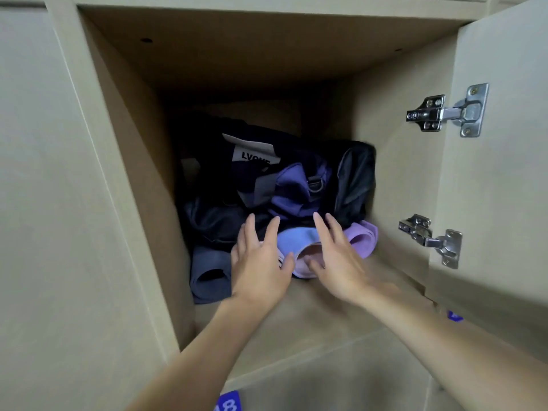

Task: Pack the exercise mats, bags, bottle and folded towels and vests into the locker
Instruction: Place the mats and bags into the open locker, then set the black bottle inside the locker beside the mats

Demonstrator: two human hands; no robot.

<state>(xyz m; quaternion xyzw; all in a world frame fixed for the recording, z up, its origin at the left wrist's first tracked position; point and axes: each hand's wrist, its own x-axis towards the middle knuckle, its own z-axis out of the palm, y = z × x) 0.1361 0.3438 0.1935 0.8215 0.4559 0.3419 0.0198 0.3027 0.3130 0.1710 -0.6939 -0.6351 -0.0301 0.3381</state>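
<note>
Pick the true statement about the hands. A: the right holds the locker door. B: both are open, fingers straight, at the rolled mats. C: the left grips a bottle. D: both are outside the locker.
B: the left hand and right hand reach into the locker with straight, spread fingers at the rolled mats, gripping nothing.

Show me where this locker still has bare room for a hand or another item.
Free: the bare floor in front of the rolled mats, widest toward the right wall; the space above the bags. Crowded: the back, filled by the bags, and the left, where the grey mat lies close to the left wall.
</note>
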